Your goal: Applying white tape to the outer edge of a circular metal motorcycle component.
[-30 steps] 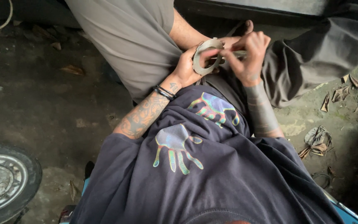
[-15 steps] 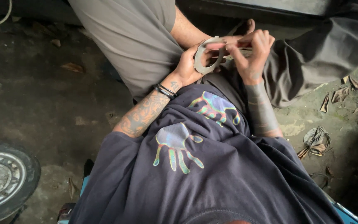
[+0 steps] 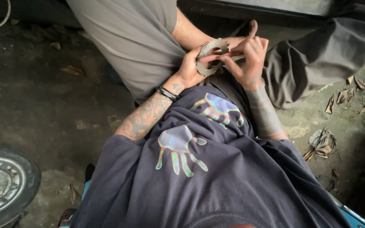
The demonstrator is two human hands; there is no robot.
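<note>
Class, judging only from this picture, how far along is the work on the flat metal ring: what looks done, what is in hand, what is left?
Done: the flat grey metal ring is off the ground, raised over the lap. In hand: the left hand grips its lower edge while the right hand has fingers across its opening. Left: it is joined to nothing visible; the wheel lies apart on the dirty floor.

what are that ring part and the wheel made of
The ring part, held in both hands, looks like thin, flat sheet, dull grey-tan with cut-outs and a notched edge: possibly a gasket or worn metal; the view cannot settle it. The wheel looks like a black rubber tyre around a dull silver metal hub.
</note>
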